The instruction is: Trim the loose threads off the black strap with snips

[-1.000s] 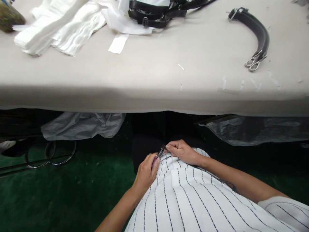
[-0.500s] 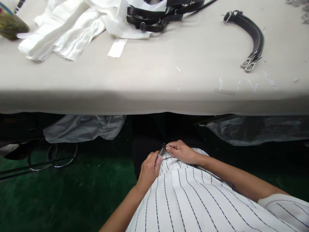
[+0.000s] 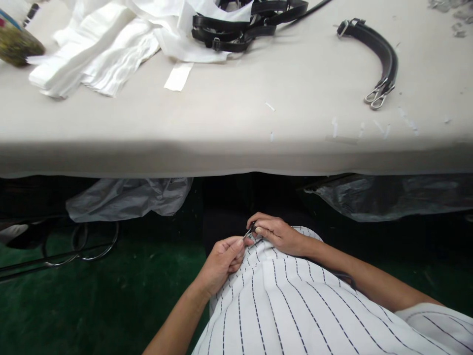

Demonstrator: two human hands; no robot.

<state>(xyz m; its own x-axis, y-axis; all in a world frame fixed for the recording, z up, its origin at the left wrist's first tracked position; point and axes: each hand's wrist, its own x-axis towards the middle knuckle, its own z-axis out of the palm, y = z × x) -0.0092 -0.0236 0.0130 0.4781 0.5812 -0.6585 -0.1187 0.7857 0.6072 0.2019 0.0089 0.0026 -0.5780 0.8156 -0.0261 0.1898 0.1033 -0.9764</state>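
Both hands meet low in the view, in front of my white pinstriped shirt (image 3: pixel 288 305) and below the table edge. My left hand (image 3: pixel 221 261) is closed, its fingers pinching a small metal tool, seemingly thread snips (image 3: pixel 248 232). My right hand (image 3: pixel 275 232) is closed too, fingertips pinched at the tip of the same tool against the shirt's hem. Whether the right fingers hold a thread or the tool itself is too small to tell.
A grey table (image 3: pixel 221 123) spans the view. On it lie folded white cloth strips (image 3: pixel 92 49), a tangle of black straps (image 3: pixel 240 24) and a curved black strap with metal clips (image 3: pixel 384 54). Plastic bags (image 3: pixel 129 197) hang under the table; the floor is green.
My left hand has slid slightly down and left, its fingers now curled more towards the palm. The right hand stays pinched at the tool's tip. The view has tilted down a little.
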